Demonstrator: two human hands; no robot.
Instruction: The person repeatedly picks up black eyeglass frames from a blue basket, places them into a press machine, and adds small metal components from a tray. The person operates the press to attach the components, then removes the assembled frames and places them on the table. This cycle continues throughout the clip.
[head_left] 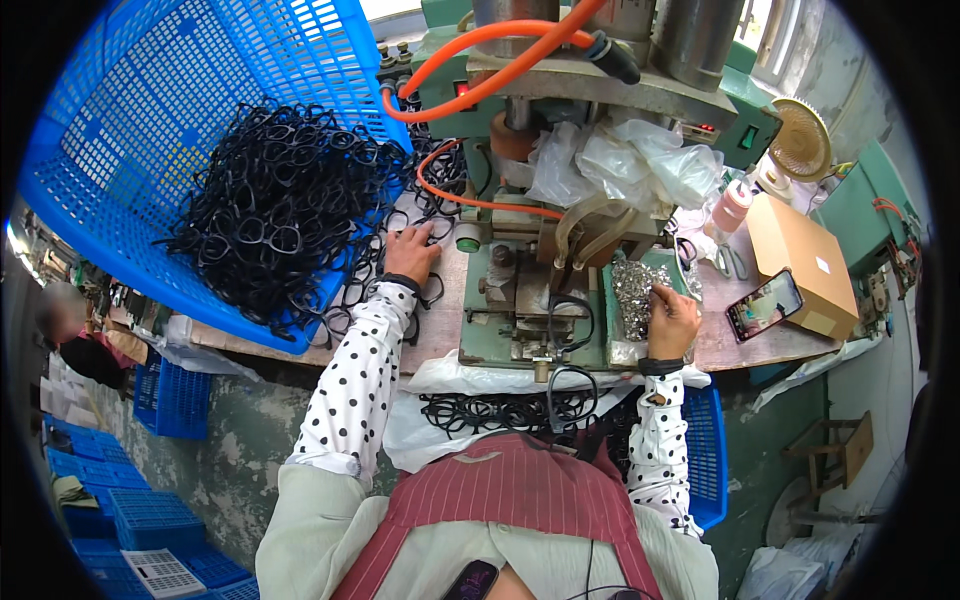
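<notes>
My left hand is on the table beside the press, fingers apart, touching black eyeglass frames that lie loose there. Over a tray of small silvery metal parts, my right hand has its thumb and fingers pinched together; whatever is between them is too small to make out. Between my hands stands a green bench press with a metal fixture. One black eyeglass frame sits at the fixture, and another frame hangs just below its front.
A large blue basket heaped with black eyeglass frames stands at left. Orange hoses and plastic bags hang about the press. To the right are a phone, a cardboard box, scissors and a pink bottle.
</notes>
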